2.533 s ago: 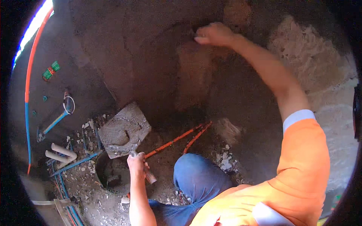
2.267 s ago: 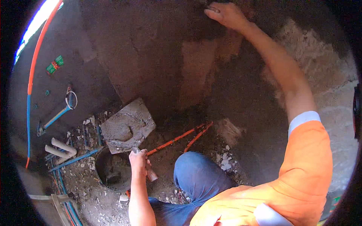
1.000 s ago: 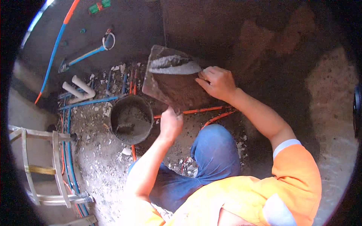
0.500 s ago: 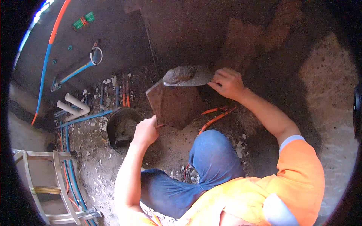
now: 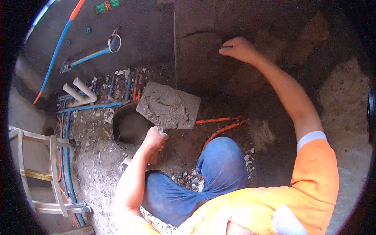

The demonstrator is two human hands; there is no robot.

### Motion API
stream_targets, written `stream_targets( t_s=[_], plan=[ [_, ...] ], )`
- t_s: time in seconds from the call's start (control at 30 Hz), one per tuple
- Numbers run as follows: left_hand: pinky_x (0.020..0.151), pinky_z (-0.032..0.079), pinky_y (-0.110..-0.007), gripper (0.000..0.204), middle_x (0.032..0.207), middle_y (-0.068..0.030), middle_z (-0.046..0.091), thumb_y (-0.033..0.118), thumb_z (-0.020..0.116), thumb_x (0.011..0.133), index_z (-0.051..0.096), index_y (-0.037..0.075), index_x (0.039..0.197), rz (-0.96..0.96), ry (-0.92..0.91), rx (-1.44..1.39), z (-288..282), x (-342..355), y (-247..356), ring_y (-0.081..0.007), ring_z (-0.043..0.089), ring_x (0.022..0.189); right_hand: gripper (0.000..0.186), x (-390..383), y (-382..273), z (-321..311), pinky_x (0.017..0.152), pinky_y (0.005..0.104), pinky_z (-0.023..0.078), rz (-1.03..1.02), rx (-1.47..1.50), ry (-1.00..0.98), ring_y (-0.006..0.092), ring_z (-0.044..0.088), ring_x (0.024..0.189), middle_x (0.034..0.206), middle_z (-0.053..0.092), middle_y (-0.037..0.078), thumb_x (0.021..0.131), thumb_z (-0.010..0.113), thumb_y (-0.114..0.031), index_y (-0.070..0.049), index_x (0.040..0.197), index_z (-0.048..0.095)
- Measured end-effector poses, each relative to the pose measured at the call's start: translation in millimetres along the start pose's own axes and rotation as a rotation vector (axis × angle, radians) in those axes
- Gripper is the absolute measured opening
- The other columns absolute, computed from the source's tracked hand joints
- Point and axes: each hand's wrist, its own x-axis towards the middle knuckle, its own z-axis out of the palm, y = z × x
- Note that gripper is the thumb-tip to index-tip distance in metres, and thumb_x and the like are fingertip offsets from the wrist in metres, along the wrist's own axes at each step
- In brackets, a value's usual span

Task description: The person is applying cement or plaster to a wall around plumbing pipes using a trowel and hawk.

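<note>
My left hand (image 5: 154, 140) is closed round the grip of a hawk (image 5: 192, 109), a flat rectangular board held tilted beside a bucket. A lumpy heap of wet grey mortar (image 5: 166, 105) covers most of its face. My right hand (image 5: 239, 49) is raised against the dark wall (image 5: 254, 19), fingers closed on a trowel. The trowel's blade lies close to the wall and barely stands out in the shade. A thin curved line of mortar (image 5: 199, 33) shows on the wall to the left of that hand.
A dark bucket (image 5: 117, 133) stands left of my knees. Blue pipes (image 5: 92, 107), orange conduits (image 5: 219, 133) and white elbow pipes (image 5: 84, 92) rise from the rubble-strewn floor. A wooden ladder-like frame (image 5: 55, 172) is at lower left. A blue-handled tool (image 5: 92, 56) is at upper left.
My right hand has moved up the wall with the trowel, which held a mortar load before. The hawk has turned, moved left and now shows its mortar-covered face.
</note>
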Motion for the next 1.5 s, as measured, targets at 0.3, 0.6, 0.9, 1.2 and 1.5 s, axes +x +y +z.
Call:
stream_targets(
  t_s=[0.3, 0.6, 0.9, 1.2, 1.5],
  plan=[
    [0.038, 0.038, -0.031, 0.013, 0.057, -0.0017, 0.047, 0.008, 0.062, 0.073, 0.049, 0.006, 0.073, 0.021, -0.054, -0.112, 5, -2, 12, -0.0147, 0.046, 0.043, 0.04, -37, -28, 33, 0.077, 0.042, 0.049, 0.05, -0.111, 0.06, 0.0303, 0.065, 0.087, 0.093, 0.066, 0.015, 0.084, 0.057, -0.043, -0.007, 0.099, 0.066],
    [0.038, 0.04, -0.032, 0.014, 0.057, -0.0028, 0.048, 0.008, 0.061, 0.075, 0.048, 0.005, 0.072, 0.026, 0.004, -0.134, 5, -4, 9, -0.0142, 0.047, 0.043, 0.041, 15, -66, 3, 0.066, 0.0416, 0.046, -0.138, 0.101, 0.23, 0.03, 0.064, 0.073, 0.077, 0.064, 0.018, 0.082, 0.057, -0.045, -0.004, 0.082, 0.065],
    [0.038, 0.04, -0.031, 0.014, 0.058, -0.0032, 0.048, 0.007, 0.062, 0.076, 0.048, 0.006, 0.073, -0.008, -0.027, -0.232, 7, -3, 10, -0.0155, 0.047, 0.043, 0.036, -49, 10, 32, 0.073, 0.0469, 0.05, -0.083, -0.293, 0.081, 0.0359, 0.063, 0.081, 0.085, 0.066, 0.017, 0.085, 0.054, -0.043, -0.008, 0.087, 0.066],
    [0.039, 0.04, -0.031, 0.014, 0.058, -0.0022, 0.047, 0.007, 0.063, 0.076, 0.049, 0.007, 0.075, -0.077, -0.056, -0.228, 7, -10, 20, -0.0154, 0.046, 0.044, 0.044, -47, 14, -41, 0.08, 0.0444, 0.05, -0.024, -0.335, 0.238, 0.0349, 0.063, 0.087, 0.095, 0.066, 0.015, 0.083, 0.056, -0.05, -0.012, 0.101, 0.067],
    [0.04, 0.04, -0.03, 0.011, 0.059, -0.0003, 0.047, 0.007, 0.063, 0.075, 0.051, 0.008, 0.075, -0.086, -0.024, -0.255, 5, -5, 15, -0.0131, 0.045, 0.045, 0.039, -66, 57, -43, 0.074, 0.0362, 0.053, -0.087, -0.394, 0.758, 0.0249, 0.065, 0.086, 0.098, 0.067, 0.008, 0.081, 0.063, -0.045, -0.012, 0.101, 0.069]
  ],
)
